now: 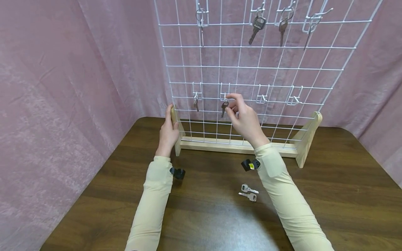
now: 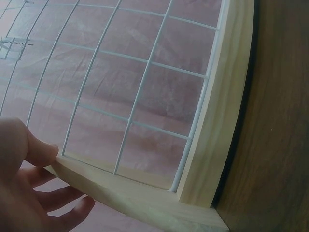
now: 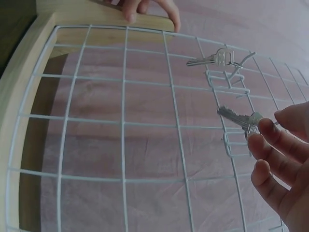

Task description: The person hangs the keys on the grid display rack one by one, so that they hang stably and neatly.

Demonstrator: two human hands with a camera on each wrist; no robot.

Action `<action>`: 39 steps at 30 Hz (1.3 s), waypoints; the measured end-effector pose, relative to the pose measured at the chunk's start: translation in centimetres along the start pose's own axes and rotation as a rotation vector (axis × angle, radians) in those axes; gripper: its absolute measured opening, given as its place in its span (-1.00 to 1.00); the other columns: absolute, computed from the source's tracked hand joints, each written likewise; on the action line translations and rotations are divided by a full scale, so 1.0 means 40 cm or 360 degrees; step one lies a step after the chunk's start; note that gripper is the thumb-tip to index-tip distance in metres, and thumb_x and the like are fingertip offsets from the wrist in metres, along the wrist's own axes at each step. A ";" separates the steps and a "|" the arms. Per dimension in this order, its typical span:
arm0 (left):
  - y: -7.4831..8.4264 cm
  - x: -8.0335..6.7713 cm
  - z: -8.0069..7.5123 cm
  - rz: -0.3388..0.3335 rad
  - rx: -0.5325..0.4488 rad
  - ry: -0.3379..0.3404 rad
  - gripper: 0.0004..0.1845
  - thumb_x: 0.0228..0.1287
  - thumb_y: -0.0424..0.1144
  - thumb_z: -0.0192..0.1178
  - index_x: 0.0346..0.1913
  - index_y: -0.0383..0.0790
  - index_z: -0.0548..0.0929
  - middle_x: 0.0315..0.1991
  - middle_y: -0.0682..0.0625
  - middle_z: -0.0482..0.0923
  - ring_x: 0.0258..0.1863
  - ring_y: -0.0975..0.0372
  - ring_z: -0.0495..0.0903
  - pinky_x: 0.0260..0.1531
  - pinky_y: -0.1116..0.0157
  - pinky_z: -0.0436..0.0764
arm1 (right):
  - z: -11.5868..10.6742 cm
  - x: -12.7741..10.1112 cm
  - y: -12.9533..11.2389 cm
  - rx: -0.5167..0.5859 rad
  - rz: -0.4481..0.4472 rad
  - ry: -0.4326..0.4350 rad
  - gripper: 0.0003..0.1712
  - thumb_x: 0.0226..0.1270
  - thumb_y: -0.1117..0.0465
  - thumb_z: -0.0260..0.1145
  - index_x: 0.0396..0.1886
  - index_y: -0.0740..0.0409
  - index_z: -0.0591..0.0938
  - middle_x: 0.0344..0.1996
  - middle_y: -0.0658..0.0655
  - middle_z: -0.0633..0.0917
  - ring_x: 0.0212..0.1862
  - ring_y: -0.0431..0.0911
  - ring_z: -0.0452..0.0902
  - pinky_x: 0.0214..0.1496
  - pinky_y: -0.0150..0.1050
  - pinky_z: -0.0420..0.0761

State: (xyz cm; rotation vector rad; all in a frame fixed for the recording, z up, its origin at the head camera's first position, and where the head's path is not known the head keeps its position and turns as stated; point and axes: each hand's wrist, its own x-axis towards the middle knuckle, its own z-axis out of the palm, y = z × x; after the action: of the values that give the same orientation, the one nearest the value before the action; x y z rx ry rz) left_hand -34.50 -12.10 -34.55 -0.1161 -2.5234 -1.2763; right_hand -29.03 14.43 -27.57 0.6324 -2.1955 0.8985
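My right hand (image 1: 246, 118) is at the second lower hook of a white wire grid rack. Its fingertips pinch a small key (image 3: 241, 121) by its head, beside the hook (image 3: 236, 142); the key's ring is mostly hidden by the fingers. One finger reaches up to the hook in the head view. My left hand (image 1: 168, 134) grips the left wooden upright (image 1: 176, 139) of the stand, thumb on one side and fingers on the other. Another key (image 1: 196, 103) hangs from the first lower hook, left of my right hand.
Two loose keys (image 1: 248, 197) lie on the brown table (image 1: 207, 216). Several keys hang along the top row, among them a black-headed key (image 1: 259, 23). Two lower hooks (image 1: 293, 100) on the right hold nothing. Pink curtain (image 1: 78, 69) stands behind.
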 end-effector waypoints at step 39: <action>-0.003 0.001 0.001 0.0004 0.0017 0.0006 -0.25 0.47 -0.34 -0.06 0.48 0.39 -0.09 0.36 -0.35 0.31 0.02 -0.26 0.58 -0.12 -0.17 0.61 | -0.001 -0.235 0.173 -0.0002 0.0003 -0.1702 -0.61 0.08 0.22 0.48 -0.12 0.17 0.53 -0.26 0.10 0.63 -0.35 -0.23 0.49 -0.29 -0.39 0.47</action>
State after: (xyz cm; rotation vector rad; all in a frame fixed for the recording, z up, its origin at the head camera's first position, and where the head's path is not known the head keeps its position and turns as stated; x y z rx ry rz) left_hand -34.57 -12.13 -34.65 -0.1146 -2.5253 -1.2609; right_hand -27.27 20.57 -37.36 1.3251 -3.0983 0.5969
